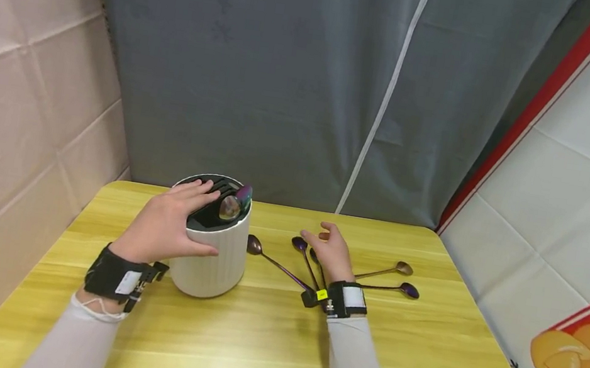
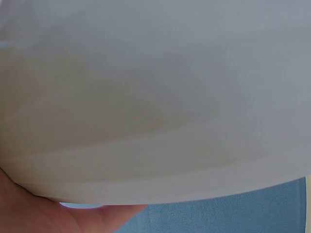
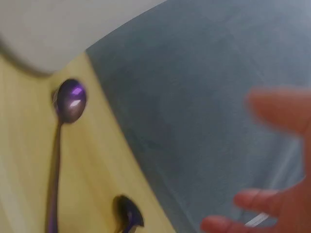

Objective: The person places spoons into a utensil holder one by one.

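Note:
My left hand [image 1: 165,225] lies at the left of a white ribbed utensil holder [image 1: 216,268], fingers reaching over its rim and thumb along the near wall. The holder has a black slotted insert [image 1: 201,218]; a spoon [image 1: 229,208] and a purple-blue spoon [image 1: 244,194] stick up at its right. In the left wrist view the holder's wall [image 2: 155,121] fills most of the picture. Over several dark metallic spoons my right hand [image 1: 334,257] hovers, fingers loosely bent and holding nothing. The nearest to the holder is a long-handled spoon [image 1: 255,245], its shiny purple bowl [image 3: 71,102] seen in the right wrist view.
Right of my right hand, a bronze-coloured spoon [image 1: 404,268] and a dark purple spoon [image 1: 409,290] point outward on the wooden table [image 1: 246,355]. A grey curtain [image 1: 265,78] hangs behind the far edge. Light panels stand at left and right.

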`<state>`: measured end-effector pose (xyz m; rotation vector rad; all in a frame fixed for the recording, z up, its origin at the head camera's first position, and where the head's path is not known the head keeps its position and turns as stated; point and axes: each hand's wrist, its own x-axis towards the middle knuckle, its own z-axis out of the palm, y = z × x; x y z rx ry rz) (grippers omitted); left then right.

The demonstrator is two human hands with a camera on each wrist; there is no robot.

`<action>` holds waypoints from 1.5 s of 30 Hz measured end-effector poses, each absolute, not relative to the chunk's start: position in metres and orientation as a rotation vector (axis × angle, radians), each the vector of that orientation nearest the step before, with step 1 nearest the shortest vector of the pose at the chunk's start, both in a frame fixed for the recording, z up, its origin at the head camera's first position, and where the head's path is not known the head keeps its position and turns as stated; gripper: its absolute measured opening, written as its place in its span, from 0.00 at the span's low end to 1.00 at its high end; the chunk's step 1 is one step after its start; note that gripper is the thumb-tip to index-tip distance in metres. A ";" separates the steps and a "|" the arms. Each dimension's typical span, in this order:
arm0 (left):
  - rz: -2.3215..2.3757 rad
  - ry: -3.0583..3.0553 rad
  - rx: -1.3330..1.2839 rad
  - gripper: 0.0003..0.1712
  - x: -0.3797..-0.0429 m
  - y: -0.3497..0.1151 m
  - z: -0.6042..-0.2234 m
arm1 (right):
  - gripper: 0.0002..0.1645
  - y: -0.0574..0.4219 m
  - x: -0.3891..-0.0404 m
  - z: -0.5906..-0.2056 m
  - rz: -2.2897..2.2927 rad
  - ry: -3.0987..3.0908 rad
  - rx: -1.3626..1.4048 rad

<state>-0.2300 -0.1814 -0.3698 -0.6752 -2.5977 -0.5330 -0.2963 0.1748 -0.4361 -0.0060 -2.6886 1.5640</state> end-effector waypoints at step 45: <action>-0.533 -2.613 -0.667 0.61 -0.230 -0.184 -0.371 | 0.03 0.171 -0.308 -0.442 2.343 -2.385 -0.021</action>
